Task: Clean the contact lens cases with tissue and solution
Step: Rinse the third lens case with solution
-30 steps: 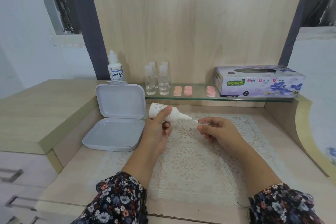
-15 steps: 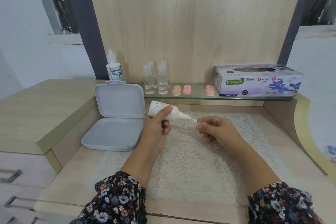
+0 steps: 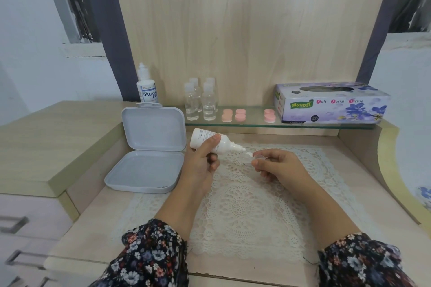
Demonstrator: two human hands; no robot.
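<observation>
White solution bottle (image 3: pixel 211 141), gripped in the left hand (image 3: pixel 202 163), tips its nozzle at a clear lens case (image 3: pixel 257 158) pinched by the right hand (image 3: pixel 278 166) above the bench (image 3: pixel 98 214). Rinsing step; tissue box (image 3: pixel 331 106) probably next.

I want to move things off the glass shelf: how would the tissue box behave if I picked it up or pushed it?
The tissue box is probably light for its size, being cardboard. It likely slides easily on the smooth glass shelf. Lying low and long, it seems unlikely to tip, though its walls may dent near the top opening if squeezed.
</observation>
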